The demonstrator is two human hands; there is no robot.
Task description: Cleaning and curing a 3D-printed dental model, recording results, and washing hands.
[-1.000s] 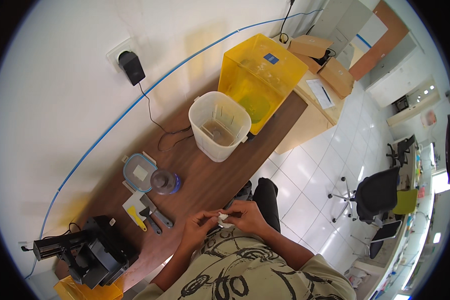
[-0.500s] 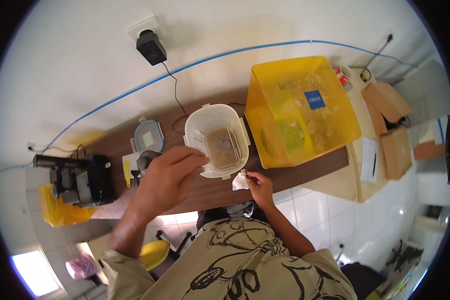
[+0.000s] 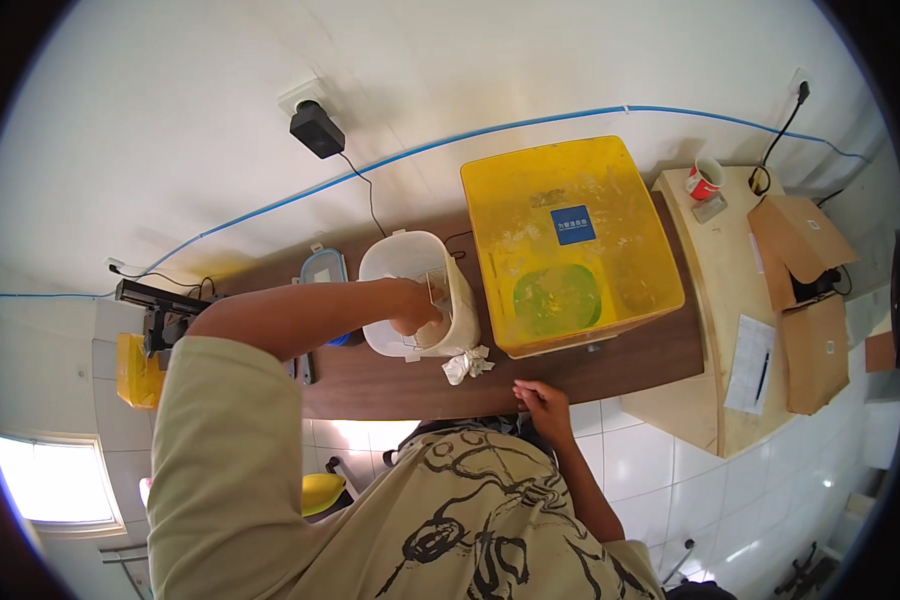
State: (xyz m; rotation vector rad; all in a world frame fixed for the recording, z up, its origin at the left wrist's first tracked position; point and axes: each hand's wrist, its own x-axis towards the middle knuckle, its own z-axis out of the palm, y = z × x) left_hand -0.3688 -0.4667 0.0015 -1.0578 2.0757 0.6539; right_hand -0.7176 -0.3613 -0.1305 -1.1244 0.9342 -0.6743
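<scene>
My left hand (image 3: 415, 308) reaches down into a white plastic tub (image 3: 400, 248), with the forearm crossing its left rim. Inside, a wire rack (image 3: 436, 281) shows beside the hand. My fingertips are hidden, so I cannot tell whether they grip anything. On the brown table, against the tub's front right side, lies a crumpled white tissue (image 3: 465, 366). My right hand (image 3: 543, 402) is at the table's front edge, to the right of the tissue and apart from it. It holds nothing, and its fingers are loosely bent.
A large yellow bin (image 3: 630, 250) stands right of the tub. The blue-edged lid (image 3: 324, 266) lies behind my left arm. Farther right, a side table (image 3: 685, 215) bears a red and white cup (image 3: 705, 178), a paper with a pen (image 3: 762, 375) and open cardboard boxes (image 3: 815, 340).
My left hand has gone from above the tub's left rim down into it. My right hand has let go of the tissue onto the table and moved toward the table edge.
</scene>
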